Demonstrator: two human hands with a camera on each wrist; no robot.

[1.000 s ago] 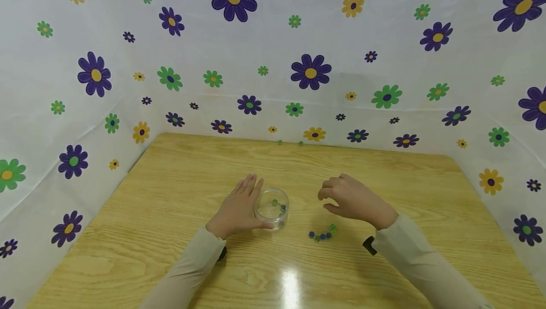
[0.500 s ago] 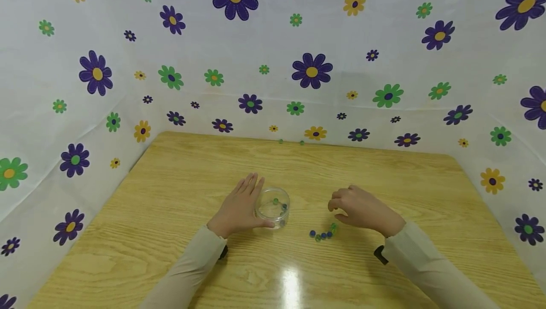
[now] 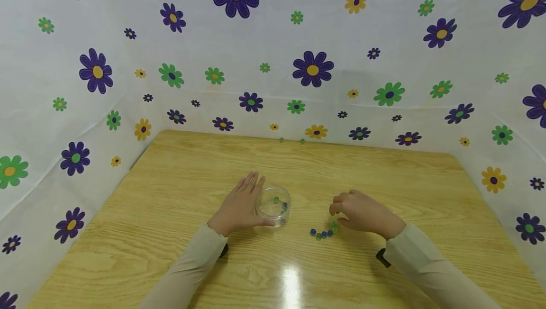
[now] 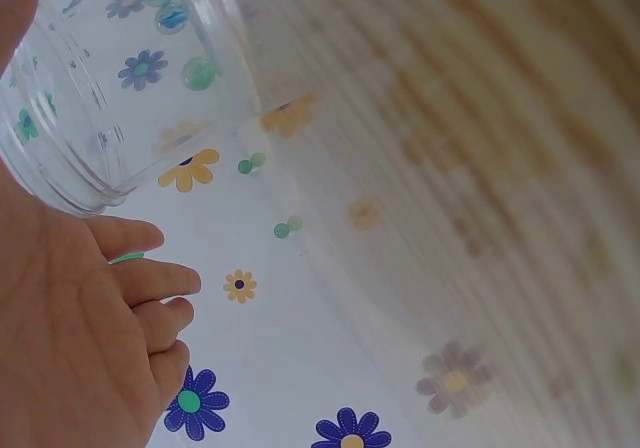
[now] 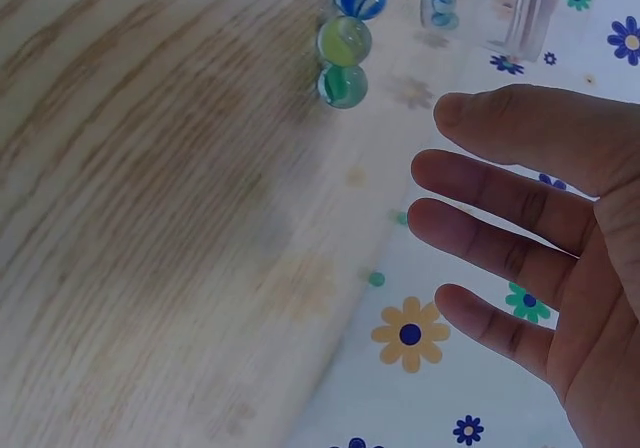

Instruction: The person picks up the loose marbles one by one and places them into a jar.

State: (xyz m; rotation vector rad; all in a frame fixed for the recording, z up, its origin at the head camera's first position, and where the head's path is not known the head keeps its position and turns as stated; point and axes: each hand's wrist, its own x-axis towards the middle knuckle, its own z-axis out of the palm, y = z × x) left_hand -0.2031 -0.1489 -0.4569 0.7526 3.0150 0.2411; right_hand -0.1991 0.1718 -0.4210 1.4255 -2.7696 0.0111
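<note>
A clear round jar (image 3: 279, 222) stands on the table with a few glass marbles (image 3: 276, 199) inside. My left hand (image 3: 239, 207) rests against its left side, fingers straight and thumb along the near side; the left wrist view shows the same jar (image 4: 60, 133) between thumb and fingers. To the right of the jar, several blue and green marbles (image 3: 324, 234) lie in a curved row. Just beyond the green end of that row hovers my right hand (image 3: 364, 212). Its fingers are loosely bent and apart from the thumb, with nothing between them, as the right wrist view shows (image 5: 530, 228).
Two small green marbles (image 3: 302, 141) lie at the far edge of the wooden table (image 3: 204, 162), against the flowered cloth (image 3: 256, 39). The cloth walls the table at the back and both sides. A light reflection shines on the table's near part.
My right hand has moved right and nearer to me, coming close to the green end of the marble row. The left hand and the jar stay in place.
</note>
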